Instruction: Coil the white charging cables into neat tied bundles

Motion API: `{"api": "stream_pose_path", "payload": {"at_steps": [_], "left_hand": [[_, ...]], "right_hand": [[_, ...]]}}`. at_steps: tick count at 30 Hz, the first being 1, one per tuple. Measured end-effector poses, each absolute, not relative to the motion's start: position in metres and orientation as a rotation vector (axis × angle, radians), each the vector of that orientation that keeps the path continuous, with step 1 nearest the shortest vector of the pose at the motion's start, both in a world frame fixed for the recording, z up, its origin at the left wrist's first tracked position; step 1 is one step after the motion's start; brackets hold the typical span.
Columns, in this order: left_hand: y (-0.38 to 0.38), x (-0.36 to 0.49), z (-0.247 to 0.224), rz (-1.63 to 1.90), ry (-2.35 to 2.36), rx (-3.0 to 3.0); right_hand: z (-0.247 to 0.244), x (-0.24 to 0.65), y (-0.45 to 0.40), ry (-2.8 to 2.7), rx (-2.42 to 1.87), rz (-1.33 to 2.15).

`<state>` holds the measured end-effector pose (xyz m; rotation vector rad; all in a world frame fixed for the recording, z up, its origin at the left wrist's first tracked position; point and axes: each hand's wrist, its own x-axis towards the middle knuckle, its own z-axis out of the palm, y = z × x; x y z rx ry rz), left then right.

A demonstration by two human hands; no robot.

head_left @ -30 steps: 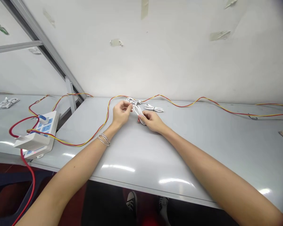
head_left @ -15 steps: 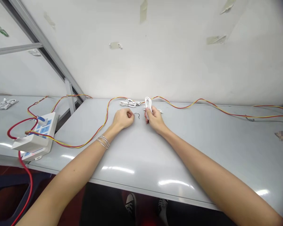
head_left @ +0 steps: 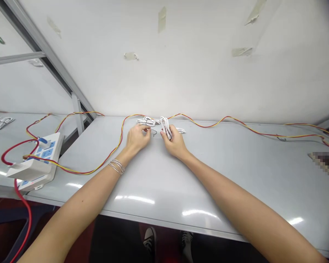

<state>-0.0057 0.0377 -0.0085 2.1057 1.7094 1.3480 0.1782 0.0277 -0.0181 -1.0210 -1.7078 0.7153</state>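
While the bench [head_left: 276, 164] runs wide across the view, a power strip [head_left: 48, 153] sits at nine o'clock and a red-and-yellow twisted wire [head_left: 208, 126] snakes along the far edge at twelve. Right at twelve, the right hand [head_left: 175, 144] has its grip clamped on a white cable coil [head_left: 166, 128], light and soft, best held at the loop's bend. The left hand [head_left: 137, 140] pinches together beside a second white coil [head_left: 147, 121]; whether it holds anything, I can't tell.

Right hand [head_left: 175, 143] closed around coiled white cable [head_left: 166, 128]; left hand [head_left: 137, 138] just below bundled white cable [head_left: 147, 121]; red-and-yellow wire [head_left: 208, 126] along grey table [head_left: 235, 175].
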Motion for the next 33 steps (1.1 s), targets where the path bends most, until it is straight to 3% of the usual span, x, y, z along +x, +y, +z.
{"api": "stream_pose_path", "payload": {"at_steps": [7, 17, 25, 33], "left_hand": [[0.025, 0.014, -0.005, 1.395, 1.151, 1.957], [0.022, 0.019, -0.004, 1.436, 1.099, 1.661], [0.027, 0.015, -0.005, 1.442, 1.119, 1.561], [0.028, 0.016, -0.009, 1.414, 1.094, 1.553]], "right_hand": [[-0.021, 0.178, 0.027, -1.811, -0.897, 0.626], [-0.021, 0.176, 0.025, -1.939, -0.860, 0.764], [-0.016, 0.178, 0.031, -1.719, -0.778, 1.095], [-0.018, 0.179, 0.035, -1.595, -0.877, 1.038]]}}
